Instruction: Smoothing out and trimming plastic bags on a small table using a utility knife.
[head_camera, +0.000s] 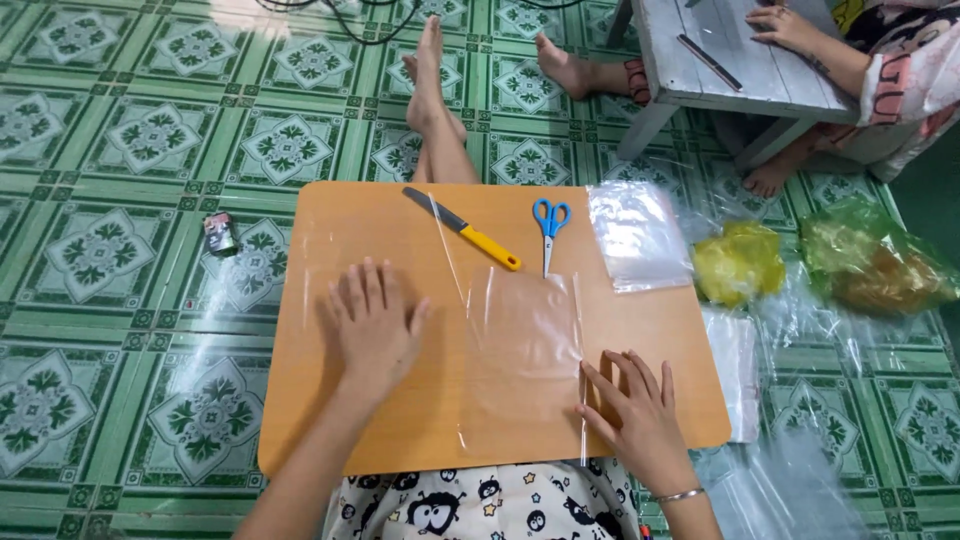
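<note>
L hand (372, 325) lies flat, palm down, fingers spread, on the orange board (420, 420) w/ nothing pinched; a thin clear film sheet (322, 250) seems to run under it, edges hard to trace. R hand (640, 408) also palm down, fingers spread, tips pressing the right edge of the clear plastic bag (525, 340), thin bracelet at the wrist. Bag lies flat mid-board, between both hands, nearer the R one, its top edge just below the scissors' tips. Head view, rest of board: knife w/ yellow handle (463, 229) lies diagonal at the far edge, blade pointing up-left; blue-handled scissors (549, 230) just right of it, tips toward the bag; a stack of clear bags (637, 235) at the far right corner, overhanging the edge a bit. Off the board, on the green patterned tile floor (120, 150): yellow bag (740, 262) & a greenish bag w/ brownish contents (872, 262) to the right, more clear plastic sheets (735, 370) beside the board's right side, a small dark packet (220, 233) to the left. Another person's bare legs (432, 100) stretch out beyond the board; a 2nd person sits top right w/ a hand (785, 25) on a low grey-white wooden table (700, 70).
</note>
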